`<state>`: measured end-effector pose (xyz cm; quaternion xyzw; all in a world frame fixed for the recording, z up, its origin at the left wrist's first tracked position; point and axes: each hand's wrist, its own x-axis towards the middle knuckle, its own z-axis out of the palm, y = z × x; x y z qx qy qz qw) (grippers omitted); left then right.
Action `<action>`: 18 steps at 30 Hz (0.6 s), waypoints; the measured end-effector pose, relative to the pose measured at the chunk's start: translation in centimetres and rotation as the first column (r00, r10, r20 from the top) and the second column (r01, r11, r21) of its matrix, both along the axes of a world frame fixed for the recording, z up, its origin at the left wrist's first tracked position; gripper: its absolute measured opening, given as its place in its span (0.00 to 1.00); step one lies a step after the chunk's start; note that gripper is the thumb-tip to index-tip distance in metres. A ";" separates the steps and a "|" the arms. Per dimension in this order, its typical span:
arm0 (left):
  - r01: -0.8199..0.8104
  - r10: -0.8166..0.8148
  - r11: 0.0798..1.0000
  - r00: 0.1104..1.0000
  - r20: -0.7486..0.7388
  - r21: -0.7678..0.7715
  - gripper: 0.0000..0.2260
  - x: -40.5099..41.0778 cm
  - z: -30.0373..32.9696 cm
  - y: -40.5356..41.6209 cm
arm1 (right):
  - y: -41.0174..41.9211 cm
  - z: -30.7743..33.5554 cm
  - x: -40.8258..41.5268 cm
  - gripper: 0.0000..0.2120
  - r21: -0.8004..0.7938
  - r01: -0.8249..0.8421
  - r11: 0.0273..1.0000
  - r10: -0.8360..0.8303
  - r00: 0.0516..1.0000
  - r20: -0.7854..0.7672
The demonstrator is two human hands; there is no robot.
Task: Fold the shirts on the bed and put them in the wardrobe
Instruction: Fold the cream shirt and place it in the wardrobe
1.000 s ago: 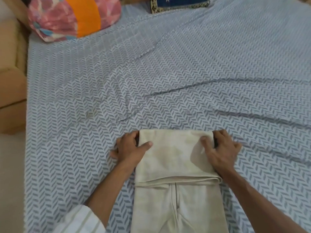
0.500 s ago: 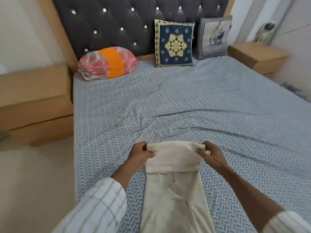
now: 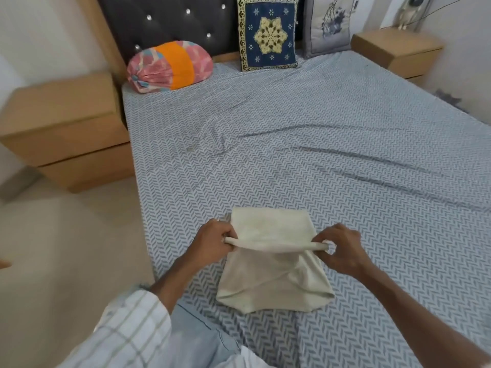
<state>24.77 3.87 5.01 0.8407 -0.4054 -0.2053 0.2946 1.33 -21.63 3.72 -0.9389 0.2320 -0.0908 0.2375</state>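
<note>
Near the bed's [image 3: 345, 160] front edge, left hand [image 3: 212, 244] and right hand [image 3: 342, 251] each pinch an end of the cream shirt's [image 3: 273, 277] raised fold.

Dark tufted headboard [image 3: 164, 19], wooden nightstands [image 3: 63, 128] either side, beige floor [image 3: 66, 248]

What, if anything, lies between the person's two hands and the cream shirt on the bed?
Nothing visible. The left hand and right hand each already grip an end of the cream shirt's rolled fold on the bed.
</note>
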 end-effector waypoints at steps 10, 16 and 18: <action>0.231 -0.284 0.938 0.941 0.185 0.260 0.12 -7.4 -6.7 4.9 | 4.9 -6.6 -6.7 0.15 -0.137 -0.198 0.971 0.159 0.954 -0.255; 0.106 -0.103 0.965 0.994 -0.022 0.242 0.21 -7.1 -7.3 4.8 | 4.8 -5.6 -5.1 0.26 -0.111 -0.115 0.987 0.071 0.937 -0.341; 0.031 -0.043 0.990 0.996 0.081 0.140 0.25 -6.3 -7.5 3.7 | 3.8 -5.6 -3.1 0.30 -0.118 -0.034 0.992 0.006 0.973 -0.231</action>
